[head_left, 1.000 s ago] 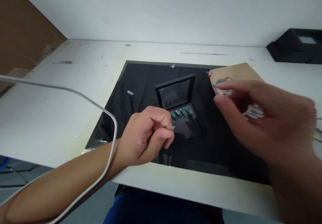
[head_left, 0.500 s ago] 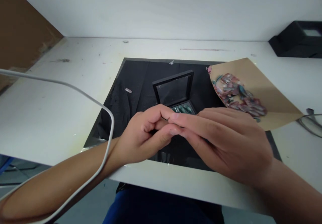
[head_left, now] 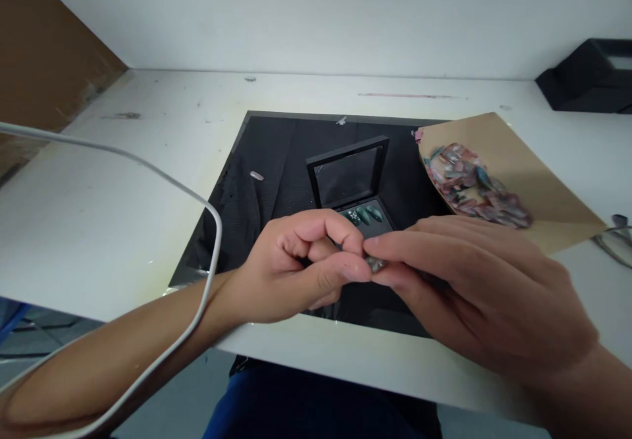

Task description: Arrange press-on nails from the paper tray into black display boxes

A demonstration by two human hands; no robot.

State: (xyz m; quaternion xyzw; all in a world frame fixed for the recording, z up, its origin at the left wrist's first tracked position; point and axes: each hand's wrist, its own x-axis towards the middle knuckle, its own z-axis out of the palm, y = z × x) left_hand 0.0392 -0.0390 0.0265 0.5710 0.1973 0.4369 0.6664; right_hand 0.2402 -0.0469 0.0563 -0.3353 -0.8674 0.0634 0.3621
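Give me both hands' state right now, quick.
Left hand: pinched shut on a small press-on nail.
Right hand: fingertips pinching the same nail.

- White table (head_left: 148, 182) fills the frame.
- Black mat (head_left: 276, 162) at centre.
- Brown paper sheet (head_left: 543, 182) right.
- Black block (head_left: 587, 83) upper right.

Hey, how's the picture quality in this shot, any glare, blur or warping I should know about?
Head view: lighting is soft and even; faint glare glints on the glossy near edge of the black square mat and on the clear lid of the small black box. The left hand and right hand look sharp enough, the tiny piece between their fingers less so. The white table edge bows from wide-angle distortion.
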